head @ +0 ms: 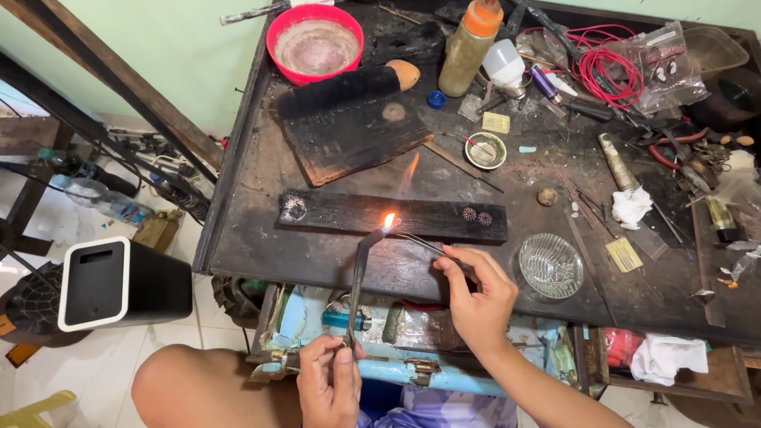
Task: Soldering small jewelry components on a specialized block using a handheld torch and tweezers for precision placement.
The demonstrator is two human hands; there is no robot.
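Left hand (329, 380) grips a blowpipe (358, 277), right hand (476, 297) pinches tweezers (420, 242), both meeting at the flame above a charred wooden bar (396, 215) on the scorched bench (261, 246); glass dish (550, 265) right of it, red bowl (315, 41) beyond.

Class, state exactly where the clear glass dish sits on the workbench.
In the head view, the clear glass dish sits near the bench's front edge, just right of the right hand, below the dark wooden strip's right end.
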